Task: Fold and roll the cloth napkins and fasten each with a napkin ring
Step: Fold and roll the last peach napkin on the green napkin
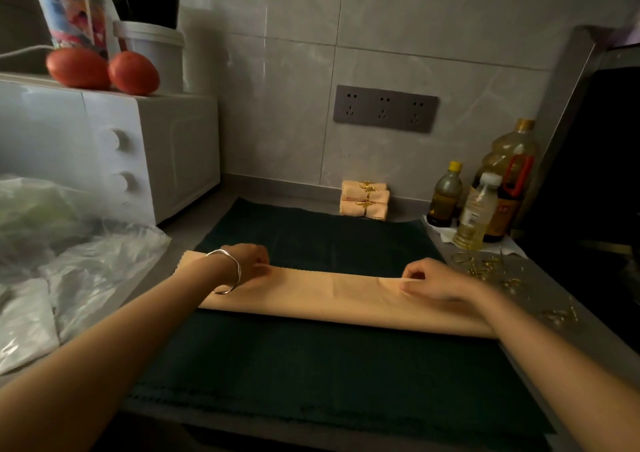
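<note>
- peach napkin [329,295] lies across the middle of the dark green mat [311,365] on the desk [183,231], already folded into a long narrow strip running left to right
- left hand [249,264] sits on the strip near its left end, fingers curled and pinching the far edge of the cloth; silver bracelet [227,271] on that wrist
- right hand [436,280] is near the right end, fingers and thumb closed on the same far edge, lifting it a little; small ridge in the fabric beside the thumb
- step looks like another lengthwise fold or squaring the edges before rolling; cannot tell which
- handling: thin, soft, light cloth, no stiffness, so it will sag and shift if lifted at one point; the mat should grip it a bit
- best hold is the long edge at both ends at once, as now; for rolling, start at one short end and keep flat pressure so the layers don't skew
- loose gold napkin rings [485,266] are scattered on the desk just right of the right hand; small, hard, likely to slide
- two finished rolls [365,200] with gold rings are stacked at the back wall, well apart from the hands
- also there: microwave [104,146] with tomatoes [104,70] on top, oil bottles [485,195], plastic bags [69,243]
</note>
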The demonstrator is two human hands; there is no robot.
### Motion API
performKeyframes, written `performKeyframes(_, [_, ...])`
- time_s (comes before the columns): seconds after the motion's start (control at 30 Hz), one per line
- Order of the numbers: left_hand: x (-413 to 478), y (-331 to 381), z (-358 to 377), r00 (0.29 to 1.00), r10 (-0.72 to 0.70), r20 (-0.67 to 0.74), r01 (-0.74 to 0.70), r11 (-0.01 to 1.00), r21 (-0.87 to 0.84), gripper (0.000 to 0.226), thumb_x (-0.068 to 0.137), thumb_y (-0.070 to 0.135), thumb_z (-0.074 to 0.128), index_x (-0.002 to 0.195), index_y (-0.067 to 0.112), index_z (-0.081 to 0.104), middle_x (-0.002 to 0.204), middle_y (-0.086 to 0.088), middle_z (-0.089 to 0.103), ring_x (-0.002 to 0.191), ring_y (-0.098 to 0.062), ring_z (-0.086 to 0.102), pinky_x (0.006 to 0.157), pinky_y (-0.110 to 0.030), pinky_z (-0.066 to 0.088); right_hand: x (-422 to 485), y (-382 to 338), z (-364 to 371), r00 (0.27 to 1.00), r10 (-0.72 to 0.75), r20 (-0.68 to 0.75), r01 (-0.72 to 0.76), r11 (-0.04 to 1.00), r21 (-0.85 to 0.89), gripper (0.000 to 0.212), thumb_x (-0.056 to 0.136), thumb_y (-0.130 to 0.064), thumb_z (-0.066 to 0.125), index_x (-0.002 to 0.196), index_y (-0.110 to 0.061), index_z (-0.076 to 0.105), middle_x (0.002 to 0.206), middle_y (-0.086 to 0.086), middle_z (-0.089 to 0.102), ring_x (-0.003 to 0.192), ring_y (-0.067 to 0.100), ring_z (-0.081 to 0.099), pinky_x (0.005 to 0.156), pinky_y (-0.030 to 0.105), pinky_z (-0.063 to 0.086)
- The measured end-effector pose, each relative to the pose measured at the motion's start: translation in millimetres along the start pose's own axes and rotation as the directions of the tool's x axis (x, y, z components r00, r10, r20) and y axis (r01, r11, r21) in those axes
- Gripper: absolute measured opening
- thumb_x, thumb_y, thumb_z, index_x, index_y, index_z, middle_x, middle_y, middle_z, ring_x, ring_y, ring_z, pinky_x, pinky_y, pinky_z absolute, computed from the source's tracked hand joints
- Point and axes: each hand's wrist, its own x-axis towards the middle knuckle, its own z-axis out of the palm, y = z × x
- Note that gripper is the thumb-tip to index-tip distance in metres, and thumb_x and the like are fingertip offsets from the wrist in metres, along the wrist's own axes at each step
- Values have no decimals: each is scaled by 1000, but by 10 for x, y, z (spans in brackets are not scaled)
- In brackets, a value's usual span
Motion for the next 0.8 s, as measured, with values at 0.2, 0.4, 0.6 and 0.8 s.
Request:
performKeyframes(0.2, [100,79,48,993,-15,-114,31,989,143,31,97,33,44,125,20,50,129,-2,51,121,-21,47,104,-36,34,65,-24,57,995,76,-71,-77,997,-6,7,90,-25,57,96,-26,62,99,-6,59,88,8,57,68,20,42])
performKeyframes(0.4, [104,393,151,979,66,-193,-42,991,125,56,92,13,54,141,27,32,146,-3,35,134,-24,33,108,-41,32,77,-40,96,990,117,-82,-117,993,9,12,89,-27,58,100,-24,61,105,-3,60,92,11,58,77,25,47])
performKeyframes(0.6, [36,951,432,994,104,-20,-104,993,-50,55,100,44,25,150,24,13,157,1,15,145,-24,12,116,-52,10,23,-148,111,976,178,-122,-180,984,-3,15,89,-23,59,103,-24,57,112,0,59,98,14,57,88,31,47])
performKeyframes(0.8, [-4,965,573,997,79,-8,-79,997,4,57,100,46,17,151,25,0,159,4,-5,146,-22,-7,115,-53,-2,47,-653,372,969,69,-236,-65,998,27,45,98,-23,43,142,-24,37,149,-1,35,136,20,34,112,36,30])
